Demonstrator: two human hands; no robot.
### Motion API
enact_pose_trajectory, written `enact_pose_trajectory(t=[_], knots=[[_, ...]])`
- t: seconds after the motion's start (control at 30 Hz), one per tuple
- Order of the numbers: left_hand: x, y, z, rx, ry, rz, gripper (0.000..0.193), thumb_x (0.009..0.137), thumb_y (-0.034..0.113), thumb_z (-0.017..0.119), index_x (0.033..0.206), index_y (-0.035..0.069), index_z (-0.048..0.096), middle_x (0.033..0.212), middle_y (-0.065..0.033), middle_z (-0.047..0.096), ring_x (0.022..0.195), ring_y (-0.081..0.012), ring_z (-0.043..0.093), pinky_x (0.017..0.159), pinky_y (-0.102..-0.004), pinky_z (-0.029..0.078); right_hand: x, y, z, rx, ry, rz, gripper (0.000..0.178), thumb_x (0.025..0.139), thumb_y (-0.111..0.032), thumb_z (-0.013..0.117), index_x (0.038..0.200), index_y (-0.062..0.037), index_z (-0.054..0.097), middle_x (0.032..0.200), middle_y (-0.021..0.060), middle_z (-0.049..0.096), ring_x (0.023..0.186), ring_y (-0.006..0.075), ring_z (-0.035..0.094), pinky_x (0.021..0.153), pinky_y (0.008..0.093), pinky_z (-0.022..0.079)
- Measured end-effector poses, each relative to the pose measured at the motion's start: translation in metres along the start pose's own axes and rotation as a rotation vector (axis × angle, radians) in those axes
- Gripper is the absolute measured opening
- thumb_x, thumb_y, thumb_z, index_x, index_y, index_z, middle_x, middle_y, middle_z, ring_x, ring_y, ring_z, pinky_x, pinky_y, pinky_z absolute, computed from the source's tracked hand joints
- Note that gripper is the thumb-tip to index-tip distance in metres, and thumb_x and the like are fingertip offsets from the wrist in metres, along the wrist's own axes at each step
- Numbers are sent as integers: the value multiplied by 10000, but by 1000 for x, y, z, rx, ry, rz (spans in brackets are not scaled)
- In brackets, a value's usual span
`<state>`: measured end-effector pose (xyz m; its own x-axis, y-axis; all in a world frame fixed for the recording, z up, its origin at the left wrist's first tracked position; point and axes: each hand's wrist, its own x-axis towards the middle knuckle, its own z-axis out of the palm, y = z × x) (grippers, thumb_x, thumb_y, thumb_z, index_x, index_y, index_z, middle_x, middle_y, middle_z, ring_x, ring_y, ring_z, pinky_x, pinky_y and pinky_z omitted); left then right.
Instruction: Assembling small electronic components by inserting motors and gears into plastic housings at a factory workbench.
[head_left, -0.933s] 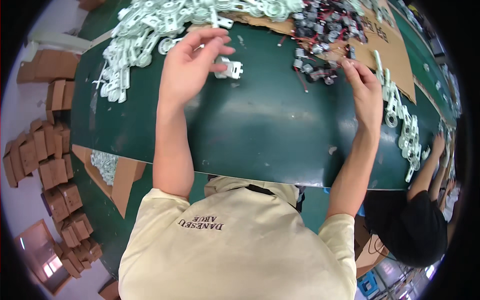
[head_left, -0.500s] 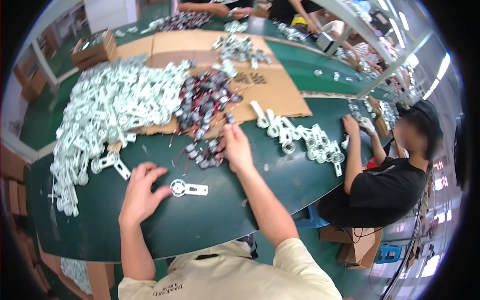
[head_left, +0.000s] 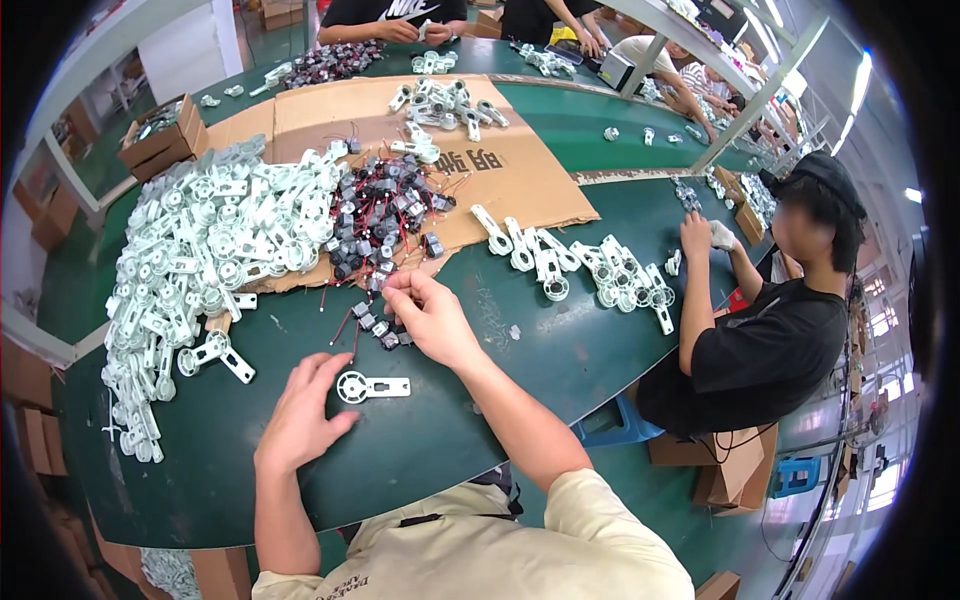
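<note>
My left hand [head_left: 303,415] rests low over the green table with fingers curved and apart, holding nothing. Just right of its fingertips lies a white plastic part [head_left: 385,387] with a round ring end and a flat slotted arm. My right hand [head_left: 432,318] is over a few small grey-and-black motors [head_left: 376,325] with thin red and black wires. Its thumb and fingertips are drawn together in a pinch; whatever is between them is hidden. Two white parts [head_left: 218,352] lie left of my left hand, close to a large heap of similar parts [head_left: 225,225].
A heap of wired motors [head_left: 380,210] sits on flattened cardboard [head_left: 530,180]. More white parts [head_left: 610,275] are grouped to the right. A co-worker in black [head_left: 775,320] works at the right edge. Other people sit across the table. An open carton [head_left: 165,135] stands far left.
My right hand has shifted left over the small motors, its fingers now more closely pinched. My left hand has come nearer to me and slightly right. The whole view has tilted a little.
</note>
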<state>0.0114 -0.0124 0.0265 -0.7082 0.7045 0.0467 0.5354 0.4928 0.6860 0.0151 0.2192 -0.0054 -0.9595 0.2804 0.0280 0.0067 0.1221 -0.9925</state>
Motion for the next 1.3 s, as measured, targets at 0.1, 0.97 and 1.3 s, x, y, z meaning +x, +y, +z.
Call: enact_pose_trajectory(t=[0.1,0.97,1.3], knots=[[1,-1,12,69,-50,-1,490,730,103,763,1187,64,591,1164,-111,547,1122,-320,515,936,-403,449,-3,-4,3,-12,-3,-21,191,956,-157,591,1062,2,599,851,22,635,751,69,565,677,231,476],[12,-16,16,-1256,182,-321,388,956,150,604,1297,9,484,1109,-94,613,923,-193,651,844,-330,556,-36,-18,36,28,-220,-121,162,936,-147,608,1018,-8,600,863,71,683,756,119,658,673,282,517],[11,-15,16,-1237,197,-334,412,950,147,612,1307,-2,472,1099,-108,613,893,-193,663,811,-313,565,-38,-23,34,5,-248,-111,132,955,-106,586,1029,2,594,935,39,646,814,84,616,721,249,513]])
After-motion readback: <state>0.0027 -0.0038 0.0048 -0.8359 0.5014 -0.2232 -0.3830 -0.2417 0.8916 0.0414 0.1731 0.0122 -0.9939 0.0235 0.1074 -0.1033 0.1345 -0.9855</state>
